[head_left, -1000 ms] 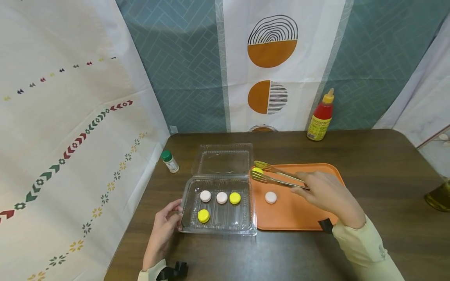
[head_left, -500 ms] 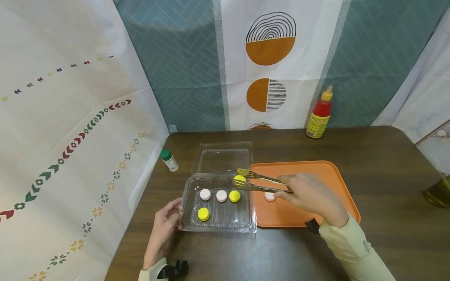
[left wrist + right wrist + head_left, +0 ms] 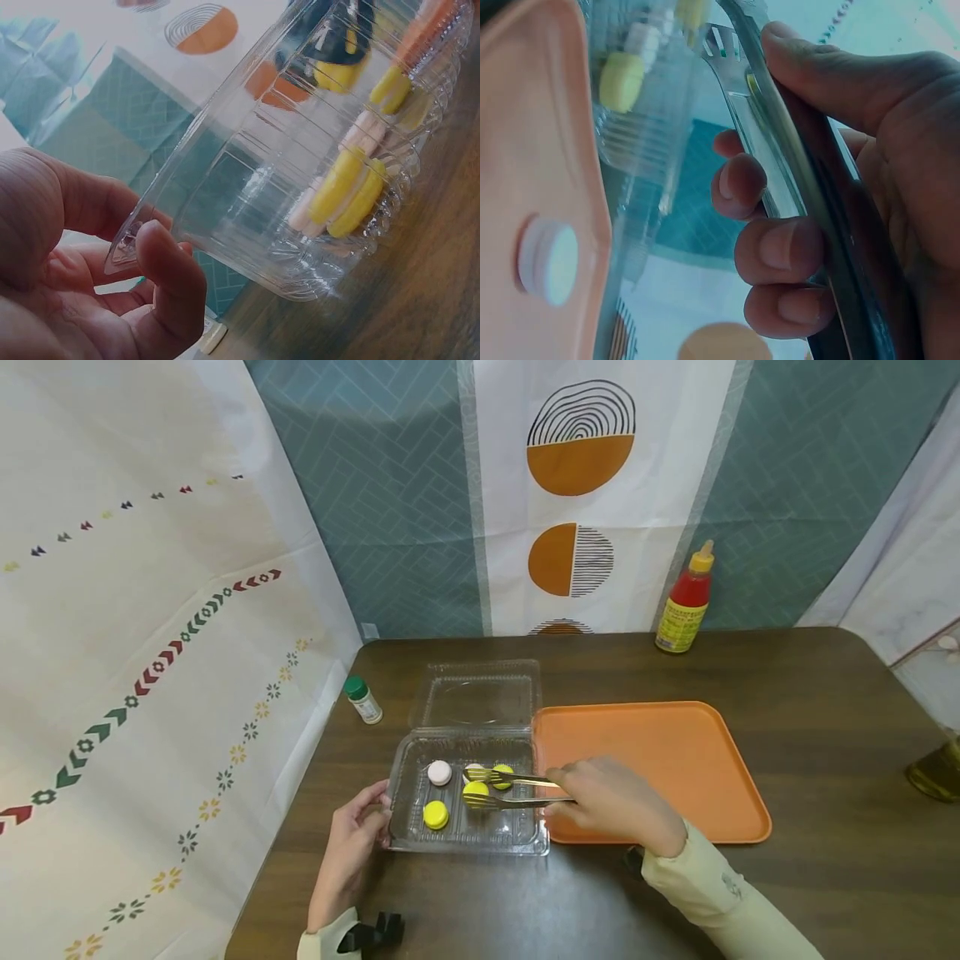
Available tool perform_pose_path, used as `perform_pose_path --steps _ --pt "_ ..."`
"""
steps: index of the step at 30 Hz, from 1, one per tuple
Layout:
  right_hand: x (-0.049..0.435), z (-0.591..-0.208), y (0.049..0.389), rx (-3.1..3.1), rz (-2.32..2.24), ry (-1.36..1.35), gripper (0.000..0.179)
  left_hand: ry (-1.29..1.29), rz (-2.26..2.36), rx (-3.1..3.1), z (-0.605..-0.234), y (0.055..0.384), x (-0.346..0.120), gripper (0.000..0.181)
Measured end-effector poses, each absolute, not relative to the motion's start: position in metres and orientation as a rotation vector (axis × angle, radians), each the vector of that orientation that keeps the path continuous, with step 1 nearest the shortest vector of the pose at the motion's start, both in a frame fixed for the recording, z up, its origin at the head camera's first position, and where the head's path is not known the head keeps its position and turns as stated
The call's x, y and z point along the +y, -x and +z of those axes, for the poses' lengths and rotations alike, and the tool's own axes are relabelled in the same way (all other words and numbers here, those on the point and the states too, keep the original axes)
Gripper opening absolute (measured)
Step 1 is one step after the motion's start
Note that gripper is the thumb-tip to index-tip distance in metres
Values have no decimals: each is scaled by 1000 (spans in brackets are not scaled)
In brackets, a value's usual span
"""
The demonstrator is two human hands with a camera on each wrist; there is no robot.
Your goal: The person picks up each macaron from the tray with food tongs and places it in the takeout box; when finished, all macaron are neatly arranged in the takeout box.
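Right hand (image 3: 611,797): fingers curled round gold-coloured metal serving tongs (image 3: 517,787), tips reaching into clear plastic clamshell container (image 3: 525,843) and closed on a yellow round macaron (image 3: 476,791).

Left hand (image 3: 352,843): thumb and fingers pinching the container's left rim, steadying it on the dark wooden table (image 3: 825,693).

Container contents: pink macaron (image 3: 439,772) and second yellow macaron (image 3: 503,774) in back row, with another pale one partly hidden behind the tongs; third yellow macaron (image 3: 435,814) in front row.

Orange rectangular plastic tray (image 3: 675,752): just beside container; one white-pink macaron (image 3: 547,259) remaining on it, shown by the right wrist view, hidden behind the hand in the head view.

Progress, as judged: container mostly loaded; gripped piece not yet released, tray piece outstanding.
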State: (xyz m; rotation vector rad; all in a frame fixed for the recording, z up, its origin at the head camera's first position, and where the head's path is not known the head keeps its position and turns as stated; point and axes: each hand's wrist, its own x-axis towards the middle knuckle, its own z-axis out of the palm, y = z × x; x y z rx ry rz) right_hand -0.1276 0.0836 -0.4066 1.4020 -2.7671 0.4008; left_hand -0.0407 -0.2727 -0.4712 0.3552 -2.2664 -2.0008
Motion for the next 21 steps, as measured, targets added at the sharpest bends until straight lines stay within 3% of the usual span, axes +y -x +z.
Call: perform_pose_path --steps 21 --pt "61 -420 116 -2760 315 -1456 31 -368 -1983 -2290 -470 41 -272 46"
